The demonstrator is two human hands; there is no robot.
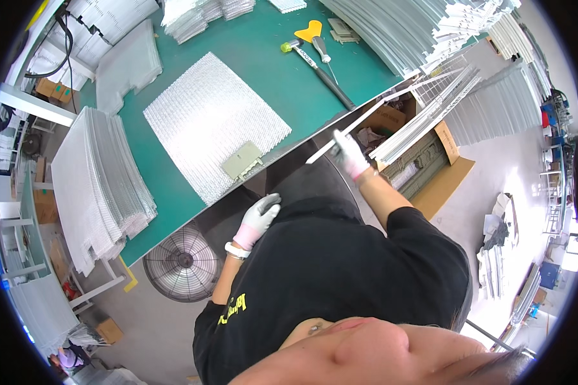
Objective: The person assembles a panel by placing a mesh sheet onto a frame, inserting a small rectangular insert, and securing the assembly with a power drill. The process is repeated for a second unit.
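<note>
My right hand (350,156), in a white glove, is closed around a long thin white strip (367,117) just off the table's near edge. One end of the strip points toward my lap. My left hand (259,218), gloved too, rests by my lap with its fingers loosely apart and nothing in it. Ahead of it on the green table (257,51) lies a silver panel with a fine ridged texture (205,115). A small olive-grey notched plastic piece (243,162) sits on that panel's near edge.
A mallet (324,77), a screwdriver (321,49) and a yellow piece (309,30) lie on the table. Panel stacks (99,186) stand left; long strips (392,32) fill the far right. Below them is an open cardboard box (446,186). A round fan (185,260) stands under the table.
</note>
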